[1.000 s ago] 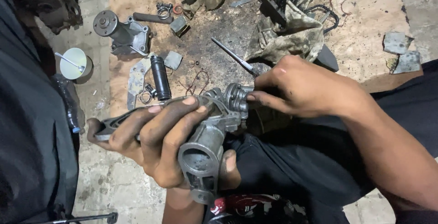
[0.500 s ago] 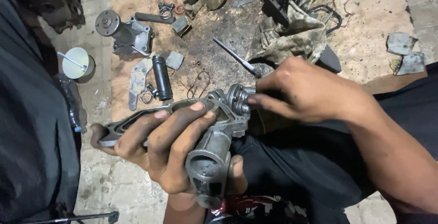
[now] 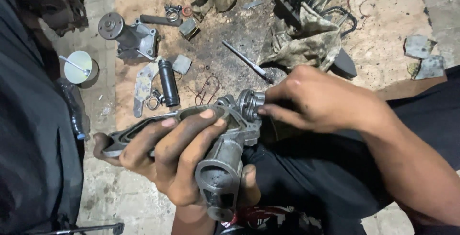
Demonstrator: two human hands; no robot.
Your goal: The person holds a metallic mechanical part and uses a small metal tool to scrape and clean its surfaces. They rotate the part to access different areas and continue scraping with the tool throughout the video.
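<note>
As seen from the head camera, looking down over the person's lap:
Left hand (image 3: 177, 160): wrapped tight around a grey cast metal housing (image 3: 218, 168), held above the lap.
Right hand (image 3: 318, 98): fingertips pinched narrowly on a ribbed round fitting (image 3: 249, 103) at the housing's upper end; the exact contact is probably hidden by the fingers.
Ground beyond: black cylinder (image 3: 168, 82), pulley assembly (image 3: 127, 34), thin rod (image 3: 247, 61), dirty rag (image 3: 306, 43), white cup (image 3: 78, 67).

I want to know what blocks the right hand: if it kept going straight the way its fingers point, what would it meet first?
The right hand points leftward, and its fingertips already touch the ribbed round fitting on the grey metal housing, so that comes first.
</note>
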